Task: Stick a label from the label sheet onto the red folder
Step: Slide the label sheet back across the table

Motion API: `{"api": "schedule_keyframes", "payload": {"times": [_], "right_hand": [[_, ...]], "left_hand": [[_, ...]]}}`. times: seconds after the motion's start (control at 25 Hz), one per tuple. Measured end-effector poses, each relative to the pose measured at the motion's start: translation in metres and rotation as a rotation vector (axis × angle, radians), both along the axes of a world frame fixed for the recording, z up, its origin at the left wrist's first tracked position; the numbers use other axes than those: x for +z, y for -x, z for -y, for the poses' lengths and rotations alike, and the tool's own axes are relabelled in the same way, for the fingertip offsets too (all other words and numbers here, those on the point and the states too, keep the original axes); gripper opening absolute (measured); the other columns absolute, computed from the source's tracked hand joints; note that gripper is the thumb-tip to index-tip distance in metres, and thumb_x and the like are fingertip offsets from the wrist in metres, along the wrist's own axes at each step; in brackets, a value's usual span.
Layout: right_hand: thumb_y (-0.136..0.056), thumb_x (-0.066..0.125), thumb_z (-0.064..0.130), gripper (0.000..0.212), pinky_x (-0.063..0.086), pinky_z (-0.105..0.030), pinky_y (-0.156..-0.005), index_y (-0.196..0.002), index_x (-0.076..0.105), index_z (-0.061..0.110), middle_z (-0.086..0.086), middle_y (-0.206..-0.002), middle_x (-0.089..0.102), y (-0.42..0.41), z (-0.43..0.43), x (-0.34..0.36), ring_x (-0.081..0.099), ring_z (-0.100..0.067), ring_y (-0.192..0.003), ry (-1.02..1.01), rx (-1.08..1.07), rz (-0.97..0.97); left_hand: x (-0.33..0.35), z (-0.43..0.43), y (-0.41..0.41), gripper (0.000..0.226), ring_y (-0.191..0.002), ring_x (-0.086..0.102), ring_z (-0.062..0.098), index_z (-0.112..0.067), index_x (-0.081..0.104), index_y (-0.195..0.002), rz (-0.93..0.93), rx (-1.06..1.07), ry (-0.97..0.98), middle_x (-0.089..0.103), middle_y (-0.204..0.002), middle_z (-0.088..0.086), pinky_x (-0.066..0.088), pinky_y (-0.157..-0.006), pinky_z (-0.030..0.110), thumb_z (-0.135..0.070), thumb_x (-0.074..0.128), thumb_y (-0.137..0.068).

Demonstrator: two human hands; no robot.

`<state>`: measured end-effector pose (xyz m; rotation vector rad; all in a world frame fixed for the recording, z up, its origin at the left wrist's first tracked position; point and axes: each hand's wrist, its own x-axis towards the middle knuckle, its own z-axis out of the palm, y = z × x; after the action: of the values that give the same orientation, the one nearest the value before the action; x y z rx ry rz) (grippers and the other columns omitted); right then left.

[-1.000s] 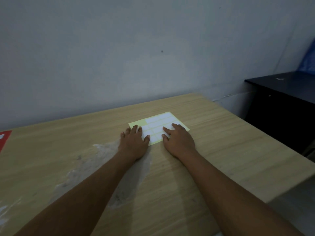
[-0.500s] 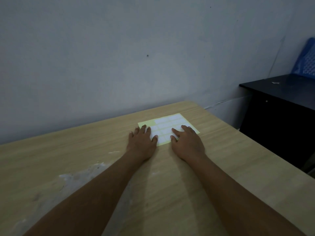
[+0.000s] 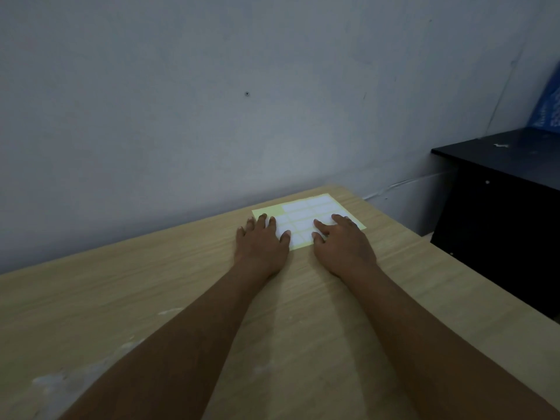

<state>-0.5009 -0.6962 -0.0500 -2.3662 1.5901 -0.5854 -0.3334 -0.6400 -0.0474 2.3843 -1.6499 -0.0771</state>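
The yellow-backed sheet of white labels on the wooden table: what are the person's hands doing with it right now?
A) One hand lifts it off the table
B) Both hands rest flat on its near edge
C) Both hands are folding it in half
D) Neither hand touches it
B: the left hand and right hand both lie palm-down with fingers spread over the near part of the yellow-backed sheet of white labels, which lies flat on the wooden table.

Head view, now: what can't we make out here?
- Red folder: not in the head view at all; beyond the frame edge.
- Label sheet: near corners covered by the left hand and right hand; whether any label is lifted is too small and dim to tell.
- Blue object on the dark cabinet: cut off by the right edge.
- Table: left and near parts cropped.
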Motion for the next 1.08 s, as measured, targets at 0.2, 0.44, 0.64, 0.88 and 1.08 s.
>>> {"api": "schedule_keyframes", "payload": {"times": [0.2,0.44,0.64,0.88,1.08], "right_hand": [[-0.098,0.042,0.046,0.048,0.021,-0.038,-0.121,-0.145,0.048,0.038,-0.002,-0.161,0.031,0.0,0.018,-0.003,0.022,-0.022,-0.15,0.021,0.013,-0.006],[-0.099,0.043,0.045,0.046,0.02,-0.038,-0.12,-0.144,0.049,0.038,-0.002,-0.161,0.032,0.0,0.018,-0.002,0.022,-0.021,-0.15,0.032,0.018,0.015],[-0.099,0.043,0.046,0.046,0.021,-0.037,-0.121,-0.144,0.049,0.039,0.0,-0.161,0.032,0.002,0.015,-0.001,0.021,-0.018,-0.15,0.018,0.011,0.031],[-0.1,0.042,0.046,0.047,0.019,-0.038,-0.122,-0.145,0.047,0.038,-0.002,-0.162,0.03,0.002,0.012,0.0,0.019,-0.02,-0.151,0.018,0.017,0.033],[-0.1,0.049,0.038,0.041,0.032,-0.038,-0.115,-0.138,0.059,0.027,-0.004,-0.151,0.046,0.003,0.004,0.002,0.03,-0.019,-0.146,0.088,0.017,0.202]], "left_hand": [[-0.003,0.01,-0.001,0.068,-0.154,0.007,0.026,-0.021,0.022,-0.157,-0.001,0.018,0.024,0.015,-0.166,0.0,0.006,-0.123,0.048,-0.058,0.022,-0.099],[-0.001,0.008,0.0,0.07,-0.154,0.008,0.025,-0.018,0.023,-0.157,-0.014,0.016,0.051,0.017,-0.166,0.0,0.006,-0.123,0.048,-0.058,0.023,-0.099],[-0.001,0.007,0.001,0.071,-0.154,0.008,0.024,-0.019,0.024,-0.157,-0.016,0.023,0.06,0.018,-0.166,0.0,0.006,-0.124,0.047,-0.059,0.023,-0.099],[-0.001,0.007,0.001,0.07,-0.154,0.009,0.024,-0.02,0.025,-0.156,-0.013,0.019,0.078,0.019,-0.166,0.0,0.006,-0.124,0.046,-0.059,0.023,-0.098],[0.0,0.001,0.003,0.067,-0.153,0.015,0.022,-0.019,0.023,-0.157,-0.095,0.032,0.186,0.018,-0.166,0.004,0.011,-0.123,0.041,-0.054,0.029,-0.1]]}}
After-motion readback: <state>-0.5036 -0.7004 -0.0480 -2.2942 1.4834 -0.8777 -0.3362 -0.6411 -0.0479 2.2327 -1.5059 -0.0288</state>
